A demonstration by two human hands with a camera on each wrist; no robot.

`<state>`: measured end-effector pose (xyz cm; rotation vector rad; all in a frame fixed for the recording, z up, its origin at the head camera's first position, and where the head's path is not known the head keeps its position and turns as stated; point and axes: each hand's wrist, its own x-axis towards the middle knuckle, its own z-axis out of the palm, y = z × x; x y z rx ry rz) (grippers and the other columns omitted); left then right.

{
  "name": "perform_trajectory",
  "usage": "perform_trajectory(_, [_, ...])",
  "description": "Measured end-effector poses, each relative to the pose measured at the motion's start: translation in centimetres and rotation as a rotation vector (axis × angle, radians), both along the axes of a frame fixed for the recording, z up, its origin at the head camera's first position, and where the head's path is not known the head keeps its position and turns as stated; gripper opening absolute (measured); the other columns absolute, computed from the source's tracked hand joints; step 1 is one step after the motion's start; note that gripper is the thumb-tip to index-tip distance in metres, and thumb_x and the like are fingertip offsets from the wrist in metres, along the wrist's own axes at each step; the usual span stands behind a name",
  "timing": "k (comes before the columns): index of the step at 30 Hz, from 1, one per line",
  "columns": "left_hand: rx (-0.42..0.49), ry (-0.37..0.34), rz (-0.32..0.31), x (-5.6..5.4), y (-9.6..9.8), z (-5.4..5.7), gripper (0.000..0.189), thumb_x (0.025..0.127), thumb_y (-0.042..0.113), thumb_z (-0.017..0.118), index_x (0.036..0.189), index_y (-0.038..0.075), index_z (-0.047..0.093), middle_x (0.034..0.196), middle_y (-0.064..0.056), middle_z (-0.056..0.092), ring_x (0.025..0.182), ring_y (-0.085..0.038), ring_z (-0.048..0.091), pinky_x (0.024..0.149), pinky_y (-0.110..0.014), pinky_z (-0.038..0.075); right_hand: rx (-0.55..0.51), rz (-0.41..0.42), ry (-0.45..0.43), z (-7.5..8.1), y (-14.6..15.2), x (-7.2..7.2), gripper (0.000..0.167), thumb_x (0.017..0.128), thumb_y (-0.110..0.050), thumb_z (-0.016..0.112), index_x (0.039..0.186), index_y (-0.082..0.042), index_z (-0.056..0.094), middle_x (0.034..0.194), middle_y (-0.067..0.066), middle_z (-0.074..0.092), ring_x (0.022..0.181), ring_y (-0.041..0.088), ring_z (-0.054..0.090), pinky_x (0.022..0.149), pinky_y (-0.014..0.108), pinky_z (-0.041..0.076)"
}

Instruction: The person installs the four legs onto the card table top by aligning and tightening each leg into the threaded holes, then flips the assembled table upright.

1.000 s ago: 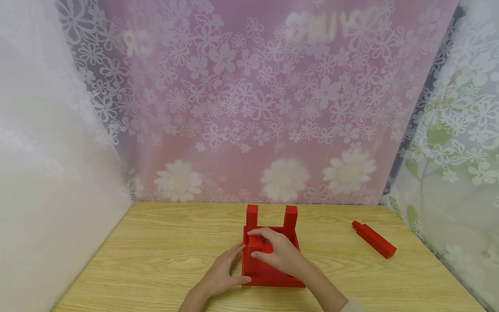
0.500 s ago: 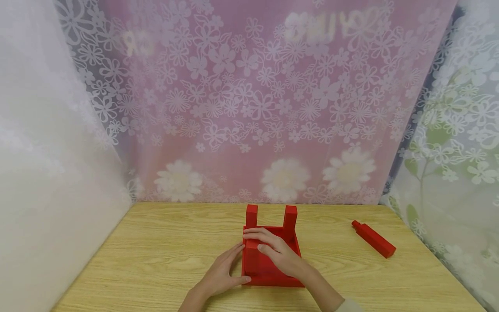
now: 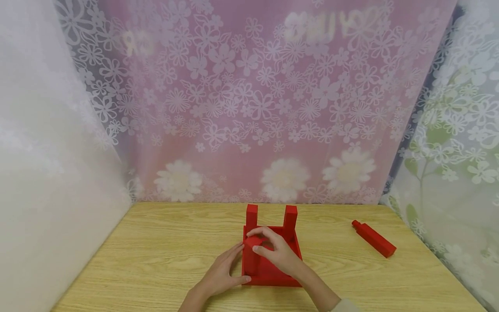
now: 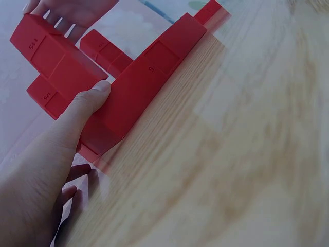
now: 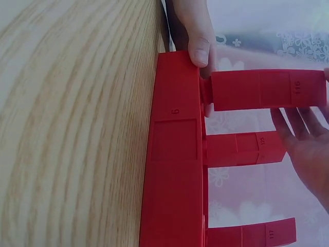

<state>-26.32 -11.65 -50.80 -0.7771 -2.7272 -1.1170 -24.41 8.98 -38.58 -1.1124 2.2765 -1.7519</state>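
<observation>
A red square frame (image 3: pixel 277 281), resembling an upturned small table, lies on the wooden table with its legs pointing up. At its near-left corner stands a square red leg (image 3: pixel 251 262); in the right wrist view this leg (image 5: pixel 247 90) joins the frame by a narrower neck. My right hand (image 3: pixel 283 255) holds the leg's top between thumb and fingers. My left hand (image 3: pixel 220 271) grips the frame's left side, thumb (image 4: pixel 97 90) on the near rim and fingers along the outer left wall. Two more legs, left (image 3: pixel 251 215) and right (image 3: pixel 290 217), rise from the far corners.
A loose red leg (image 3: pixel 375 240) with a narrow round end lies on the table to the right. Behind the wooden table (image 3: pixel 175 242) hangs a pink flowered curtain (image 3: pixel 249 108), with pale sheets at both sides.
The right hand's fingers first straighten over the leg's top, then curl round it again. The leg now shows a turned angle. The left hand and the frame stay in place.
</observation>
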Motion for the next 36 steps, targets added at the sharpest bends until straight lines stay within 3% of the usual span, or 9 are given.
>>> perform_trajectory(6, [-0.002,-0.016,0.01,0.07,0.04,0.05,0.086,0.076,0.062,0.06,0.145,0.021,0.03,0.146,-0.001,0.03,0.127,-0.029,0.032,0.096,-0.056,0.03,0.078,-0.17,0.092,-0.11,-0.54,0.13,0.03,0.086,-0.012,0.065,0.111,-0.001,0.054,0.105,0.003,0.055,0.097,0.017,0.051,0.085,0.033,0.045])
perform_trajectory(12, [-0.018,0.007,0.006,0.04,0.04,0.13,0.087,0.077,0.064,0.058,0.145,0.019,0.029,0.146,0.0,0.029,0.127,-0.028,0.033,0.096,-0.055,0.03,0.069,-0.129,0.215,-0.04,-0.82,0.43,0.023,0.088,-0.007,0.061,0.111,-0.007,0.06,0.107,0.01,0.052,0.097,0.023,0.049,0.077,0.038,0.046])
perform_trajectory(17, [-0.013,0.011,-0.001,0.09,0.05,0.24,0.088,0.076,0.064,0.058,0.145,0.017,0.029,0.147,-0.001,0.029,0.127,-0.028,0.032,0.097,-0.054,0.03,-0.01,0.033,0.138,-0.06,-0.41,0.49,0.028,0.094,0.003,0.041,0.117,-0.001,0.056,0.122,0.017,0.048,0.115,0.033,0.041,0.089,0.039,0.041])
perform_trajectory(21, [-0.011,0.012,-0.002,0.1,0.01,0.23,0.089,0.076,0.064,0.059,0.145,0.017,0.028,0.147,0.0,0.028,0.127,-0.028,0.032,0.097,-0.054,0.03,-0.045,0.112,0.043,-0.09,-0.17,0.26,0.035,0.093,0.009,0.032,0.12,-0.001,0.053,0.12,0.013,0.051,0.114,0.031,0.044,0.093,0.039,0.039])
perform_trajectory(29, [-0.004,0.044,-0.013,-0.16,0.01,-0.01,0.086,0.077,0.062,0.059,0.145,0.019,0.029,0.146,0.002,0.029,0.127,-0.027,0.033,0.097,-0.054,0.031,-0.004,0.036,-0.019,-0.15,-0.3,0.22,0.026,0.094,0.001,0.046,0.119,0.005,0.05,0.118,0.021,0.049,0.105,0.024,0.049,0.086,0.032,0.043])
perform_trajectory(36, [0.0,0.02,0.001,-0.12,0.01,-0.1,0.086,0.076,0.062,0.06,0.145,0.019,0.03,0.145,0.0,0.031,0.127,-0.028,0.033,0.097,-0.054,0.031,0.054,-0.099,0.046,-0.13,-0.67,0.45,0.028,0.09,-0.01,0.059,0.114,0.003,0.053,0.11,0.009,0.054,0.101,0.023,0.05,0.087,0.037,0.042])
